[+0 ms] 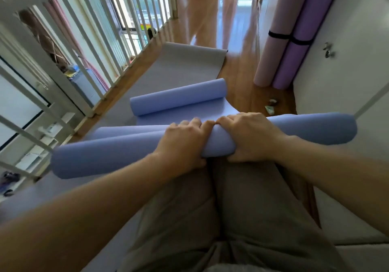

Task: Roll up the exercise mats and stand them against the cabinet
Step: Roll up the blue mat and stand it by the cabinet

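Our left grip (185,143) and right grip (250,137) are both closed over the blue mat (105,156). The fingers curl over the top of the roll and the thumbs tuck under its near side. The two sit close together at the centre of the frame, just above our knees. The roll runs across the picture from lower left to mid right, so long stretches of it stick out unsupported on both sides.

We judge the mat to be light, soft foam: it gives a little under the fingers and looks matte, not slippery. It is also springy, because its far edge has curled into a loose second roll (179,97) just above centre (foam tends to keep the curl it was stored in). A tail of mat joins the two rolls. A grey mat (189,65) lies flat on the wooden floor (237,72) beneath.

With so narrow a hold the ends may roll unevenly into a cone, so we would spread our hands toward them and press down while rolling. The pink roll (271,40) and purple roll (294,51) already stand strapped against the white cabinet (347,72) at upper right.
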A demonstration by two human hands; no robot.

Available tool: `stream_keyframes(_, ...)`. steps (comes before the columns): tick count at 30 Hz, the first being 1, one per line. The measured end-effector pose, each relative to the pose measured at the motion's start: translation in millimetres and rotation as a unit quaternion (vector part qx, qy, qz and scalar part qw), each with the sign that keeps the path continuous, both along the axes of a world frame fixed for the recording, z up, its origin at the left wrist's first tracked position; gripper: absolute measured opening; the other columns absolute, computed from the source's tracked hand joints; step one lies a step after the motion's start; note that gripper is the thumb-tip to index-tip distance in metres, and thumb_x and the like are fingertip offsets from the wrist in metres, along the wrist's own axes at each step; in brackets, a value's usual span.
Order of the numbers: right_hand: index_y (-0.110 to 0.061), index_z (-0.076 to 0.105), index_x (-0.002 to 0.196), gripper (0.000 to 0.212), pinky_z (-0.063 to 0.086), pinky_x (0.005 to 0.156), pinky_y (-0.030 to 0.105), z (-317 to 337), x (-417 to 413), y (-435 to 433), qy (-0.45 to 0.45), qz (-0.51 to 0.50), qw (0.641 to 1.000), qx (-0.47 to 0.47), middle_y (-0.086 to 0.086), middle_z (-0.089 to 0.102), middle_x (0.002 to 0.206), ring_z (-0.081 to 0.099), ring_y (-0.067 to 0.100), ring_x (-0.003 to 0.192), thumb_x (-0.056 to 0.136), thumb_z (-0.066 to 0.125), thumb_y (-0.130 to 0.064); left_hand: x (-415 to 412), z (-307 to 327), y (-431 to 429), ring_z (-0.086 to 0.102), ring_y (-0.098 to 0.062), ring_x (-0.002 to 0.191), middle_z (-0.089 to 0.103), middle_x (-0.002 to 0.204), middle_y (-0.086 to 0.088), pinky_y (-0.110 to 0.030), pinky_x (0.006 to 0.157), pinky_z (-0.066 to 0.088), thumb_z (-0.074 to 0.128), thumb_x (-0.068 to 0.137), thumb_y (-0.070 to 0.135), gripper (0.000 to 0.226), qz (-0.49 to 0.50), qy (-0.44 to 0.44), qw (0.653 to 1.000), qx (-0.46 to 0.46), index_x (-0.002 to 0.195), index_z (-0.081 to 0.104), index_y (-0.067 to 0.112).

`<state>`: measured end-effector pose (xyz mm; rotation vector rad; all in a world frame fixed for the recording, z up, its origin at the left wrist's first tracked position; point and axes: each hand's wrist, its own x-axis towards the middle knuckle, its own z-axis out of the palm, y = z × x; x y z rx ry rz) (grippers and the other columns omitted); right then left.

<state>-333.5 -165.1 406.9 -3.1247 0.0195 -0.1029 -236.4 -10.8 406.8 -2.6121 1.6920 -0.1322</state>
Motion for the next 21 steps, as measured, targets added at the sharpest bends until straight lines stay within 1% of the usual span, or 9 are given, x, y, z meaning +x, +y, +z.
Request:
stream_keyframes(4, -0.024, 0.047, 0.128, 0.072, 0.046, 0.078, 0.029, 52.1, 4.7, -3.3, -0.014, 0.024, 0.999, -0.038, -0.004, 0.064, 0.111, 0.062, 0.016, 0.094, 0.069, 0.068, -0.059, 3.8, 41.2, 3.0, 0.056, -0.024, 0.110, 0.052, 0.126, -0.004, -0.040, 0.091, 0.047, 0.068, 0.076, 0.046, 0.081, -0.011, -0.031, 0.999, -0.039, 0.142, 0.027, 0.025)
stream_keyframes(8, -0.022, 0.048, 0.125, 0.070, 0.047, 0.075, 0.026, 82.5, -13.9, 14.6, 0.000, 0.050, 0.996, -0.070, -0.005, 0.063, 0.106, 0.060, 0.012, 0.084, 0.070, 0.063, -0.063, -15.3, 67.8, 23.5, 0.051, -0.022, 0.116, 0.046, 0.134, -0.004, -0.038, 0.097, 0.043, 0.065, 0.080, 0.046, 0.081, -0.023, -0.030, 0.998, -0.046, 0.144, 0.022, 0.022)
stream_keyframes(11, -0.024, 0.051, 0.121, 0.067, 0.047, 0.073, 0.026, 63.0, -40.1, 39.6, 0.004, 0.047, 0.998, -0.036, -0.007, 0.064, 0.103, 0.063, 0.014, 0.087, 0.067, 0.066, -0.061, -38.4, 52.8, 43.8, 0.050, -0.020, 0.114, 0.044, 0.132, -0.002, -0.035, 0.097, 0.041, 0.063, 0.082, 0.047, 0.080, -0.039, -0.033, 0.999, -0.004, 0.144, 0.018, 0.025)
stream_keyframes(13, -0.023, 0.052, 0.123, 0.069, 0.048, 0.079, 0.027, 40.0, -58.6, 58.4, 0.036, 0.023, 0.999, 0.020, -0.006, 0.064, 0.109, 0.064, 0.016, 0.092, 0.067, 0.069, -0.059, -52.1, 36.5, 54.7, 0.050, -0.022, 0.114, 0.044, 0.131, -0.002, -0.036, 0.097, 0.040, 0.061, 0.083, 0.045, 0.078, -0.053, -0.037, 0.997, 0.036, 0.144, 0.017, 0.025)
stream_keyframes(14, -0.022, 0.054, 0.121, 0.069, 0.052, 0.080, 0.029, 26.9, -66.1, 63.9, 0.048, 0.013, 0.998, 0.044, -0.004, 0.066, 0.107, 0.066, 0.017, 0.089, 0.065, 0.071, -0.059, -58.5, 29.3, 58.0, 0.049, -0.023, 0.114, 0.044, 0.131, -0.003, -0.037, 0.097, 0.039, 0.061, 0.083, 0.043, 0.077, -0.059, -0.037, 0.996, 0.058, 0.144, 0.018, 0.025)
stream_keyframes(16, -0.020, 0.059, 0.114, 0.070, 0.058, 0.073, 0.036, 10.5, -71.5, 65.4, 0.013, 0.018, 0.998, 0.064, -0.002, 0.069, 0.099, 0.067, 0.018, 0.082, 0.060, 0.072, -0.062, -65.1, 21.2, 60.0, 0.049, -0.025, 0.114, 0.043, 0.130, -0.004, -0.037, 0.096, 0.038, 0.063, 0.083, 0.041, 0.077, -0.060, -0.023, 0.994, 0.082, 0.143, 0.019, 0.024)
stream_keyframes(18, -0.023, 0.052, 0.126, 0.080, 0.053, 0.086, 0.037, 12.8, -72.0, 60.7, 0.032, 0.015, 0.997, 0.071, -0.003, 0.064, 0.113, 0.063, 0.017, 0.097, 0.063, 0.070, -0.069, -58.8, 20.5, 56.8, 0.050, -0.023, 0.113, 0.045, 0.127, -0.002, -0.036, 0.094, 0.039, 0.067, 0.079, 0.044, 0.080, -0.055, 0.018, 0.994, 0.094, 0.142, 0.022, 0.025)
stream_keyframes(20, -0.027, 0.032, 0.141, 0.094, 0.040, 0.100, 0.034, 19.2, -74.2, 55.6, 0.080, 0.004, 0.996, 0.028, -0.007, 0.050, 0.131, 0.049, 0.015, 0.116, 0.067, 0.063, -0.074, -46.4, 21.5, 49.2, 0.054, -0.022, 0.110, 0.049, 0.123, 0.000, -0.034, 0.089, 0.044, 0.073, 0.071, 0.048, 0.082, -0.053, 0.087, 0.988, 0.119, 0.137, 0.028, 0.026)
stream_keyframes(21, -0.027, 0.027, 0.144, 0.097, 0.038, 0.101, 0.035, 19.3, -74.8, 52.7, 0.089, -0.005, 0.996, 0.005, -0.007, 0.046, 0.134, 0.046, 0.016, 0.118, 0.067, 0.062, -0.074, -40.0, 21.7, 43.3, 0.055, -0.022, 0.108, 0.052, 0.122, 0.001, -0.033, 0.087, 0.046, 0.075, 0.068, 0.048, 0.081, -0.054, 0.125, 0.981, 0.137, 0.134, 0.032, 0.026)
